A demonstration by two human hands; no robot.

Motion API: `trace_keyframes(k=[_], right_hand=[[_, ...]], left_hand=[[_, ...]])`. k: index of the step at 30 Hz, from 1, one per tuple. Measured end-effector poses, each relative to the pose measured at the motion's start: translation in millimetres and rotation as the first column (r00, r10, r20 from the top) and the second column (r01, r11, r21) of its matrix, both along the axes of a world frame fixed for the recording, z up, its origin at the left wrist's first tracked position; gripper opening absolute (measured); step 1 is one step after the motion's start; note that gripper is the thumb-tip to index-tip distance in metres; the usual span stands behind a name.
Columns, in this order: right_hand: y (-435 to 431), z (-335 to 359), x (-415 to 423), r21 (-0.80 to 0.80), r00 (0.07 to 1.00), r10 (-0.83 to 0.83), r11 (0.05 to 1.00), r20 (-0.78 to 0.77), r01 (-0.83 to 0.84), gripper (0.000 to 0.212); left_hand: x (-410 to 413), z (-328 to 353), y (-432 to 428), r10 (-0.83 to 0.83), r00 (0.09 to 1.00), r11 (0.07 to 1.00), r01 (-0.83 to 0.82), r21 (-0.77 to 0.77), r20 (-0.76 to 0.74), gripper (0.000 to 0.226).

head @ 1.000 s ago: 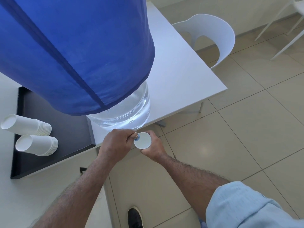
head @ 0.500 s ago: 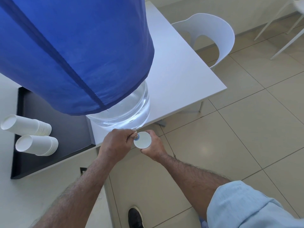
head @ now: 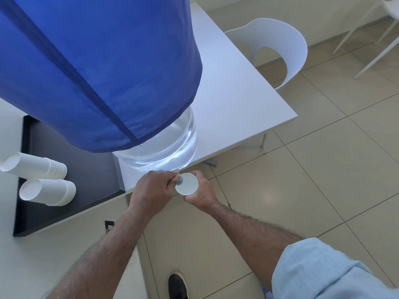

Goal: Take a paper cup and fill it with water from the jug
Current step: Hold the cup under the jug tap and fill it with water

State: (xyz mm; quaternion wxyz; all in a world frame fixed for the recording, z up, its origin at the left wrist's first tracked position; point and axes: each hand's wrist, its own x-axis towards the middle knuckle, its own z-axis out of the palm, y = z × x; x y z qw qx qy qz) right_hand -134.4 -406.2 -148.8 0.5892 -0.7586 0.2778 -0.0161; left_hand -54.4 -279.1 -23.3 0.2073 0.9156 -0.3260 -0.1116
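A big water jug (head: 164, 145) is stood at the front edge of a white surface (head: 233, 100). Most of the jug is hidden under a blue cover (head: 97, 67), and only its clear bottom part can be seen, with water inside.

A white paper cup (head: 187, 187) is held upright just in front of the surface edge, below the jug. The right hand (head: 199, 190) is wrapped around the cup, so that grip is closed on the cup. The cup's open top is seen from above. How much water is in it cannot be told.

The left hand (head: 154, 188) is closed into a fist right beside the cup rim. A small blue tap (head: 179, 180) is pinched at its fingertips, touching the rim.

To the left, a black tray (head: 90, 173) is laid on the surface. Two stacks of paper cups (head: 43, 180) are laid on their sides in it.

A white chair (head: 278, 46) is pushed up to the far side of the surface. A black shoe (head: 177, 285) is seen on the tiled floor (head: 302, 180).
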Motion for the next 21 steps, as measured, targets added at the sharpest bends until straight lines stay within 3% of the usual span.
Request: trace_keyframes(k=[21], right_hand=[[-0.5,1.6,-3.0,0.008,1.000,0.004,1.000,0.015,-0.004,0.064]], left_hand=[[-7.1,4.9,-0.2,-0.059,0.995,0.998,0.056,0.040,0.081,0.021]])
